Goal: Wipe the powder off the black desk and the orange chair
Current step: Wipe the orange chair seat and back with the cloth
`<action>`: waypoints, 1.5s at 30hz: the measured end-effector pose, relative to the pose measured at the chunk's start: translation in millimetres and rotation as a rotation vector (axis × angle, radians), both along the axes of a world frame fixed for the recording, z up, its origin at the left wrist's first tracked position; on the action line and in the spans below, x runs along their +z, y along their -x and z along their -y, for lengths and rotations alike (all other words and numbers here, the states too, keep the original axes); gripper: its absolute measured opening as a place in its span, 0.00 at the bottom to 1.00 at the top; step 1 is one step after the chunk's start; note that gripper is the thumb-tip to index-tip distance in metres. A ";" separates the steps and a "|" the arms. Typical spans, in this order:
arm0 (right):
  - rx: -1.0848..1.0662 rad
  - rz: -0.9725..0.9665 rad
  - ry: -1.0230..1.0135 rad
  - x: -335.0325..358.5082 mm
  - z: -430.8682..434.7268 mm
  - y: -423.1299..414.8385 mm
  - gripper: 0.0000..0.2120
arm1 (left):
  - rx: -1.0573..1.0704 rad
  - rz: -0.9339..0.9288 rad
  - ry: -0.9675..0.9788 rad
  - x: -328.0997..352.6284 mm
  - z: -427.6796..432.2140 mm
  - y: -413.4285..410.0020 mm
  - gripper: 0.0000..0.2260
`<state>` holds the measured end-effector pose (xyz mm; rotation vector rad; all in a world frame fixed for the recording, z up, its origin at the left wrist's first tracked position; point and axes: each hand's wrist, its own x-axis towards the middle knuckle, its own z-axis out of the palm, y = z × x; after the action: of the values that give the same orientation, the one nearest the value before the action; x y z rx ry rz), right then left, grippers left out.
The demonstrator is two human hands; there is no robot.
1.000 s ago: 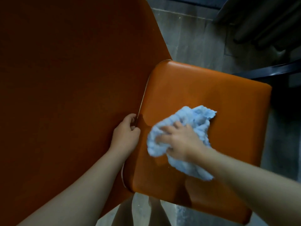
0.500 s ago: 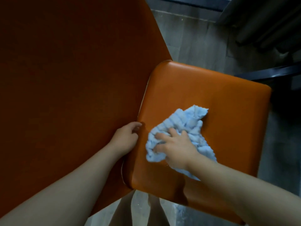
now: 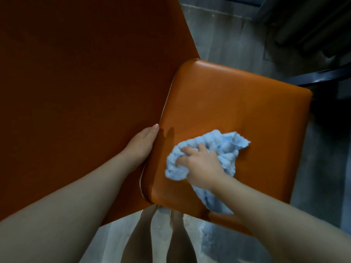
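Grey floor [image 3: 228, 35] beneath an orange chair. Nearest, the right hand [image 3: 201, 164] clutches a crumpled blue cloth [image 3: 226, 147], pressing it on the near-left part of the chair seat [image 3: 237, 101]. The left hand [image 3: 142, 145] lies at the seam between seat and backrest [image 3: 85, 82], fingers hidden, so its grasp cannot be told. Beyond the seat, a black bar [image 3: 322, 75].

Left hand [image 3: 141, 144] thumb-straight, arm extended; right hand [image 3: 201, 166], fingers [image 3: 190, 150] curled round the blue cloth [image 3: 226, 147].
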<state>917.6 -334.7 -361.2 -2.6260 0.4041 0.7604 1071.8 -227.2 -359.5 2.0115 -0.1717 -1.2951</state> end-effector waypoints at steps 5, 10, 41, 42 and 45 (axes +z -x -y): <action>-0.079 0.248 0.065 10.8 -26.0 -54.9 0.23 | 0.140 0.001 -0.006 3.2 -1.2 -0.4 0.18; 0.103 0.114 0.020 -5.6 -61.8 -21.6 0.18 | 0.081 0.081 -0.088 -2.8 0.6 5.2 0.20; 0.104 0.247 0.043 25.7 5.6 84.0 0.20 | -0.626 0.294 -0.372 -11.9 -2.3 44.5 0.28; 0.028 0.324 0.070 33.7 20.2 83.6 0.21 | -0.639 0.314 -0.377 -10.8 2.1 47.5 0.28; -0.295 0.328 0.196 39.4 78.2 63.9 0.25 | -0.718 0.443 -0.326 -9.2 22.4 50.1 0.28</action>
<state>853.7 -412.9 -321.8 -2.7153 0.7779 0.1991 1021.7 -249.5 -368.7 2.6291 -1.0258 -1.3128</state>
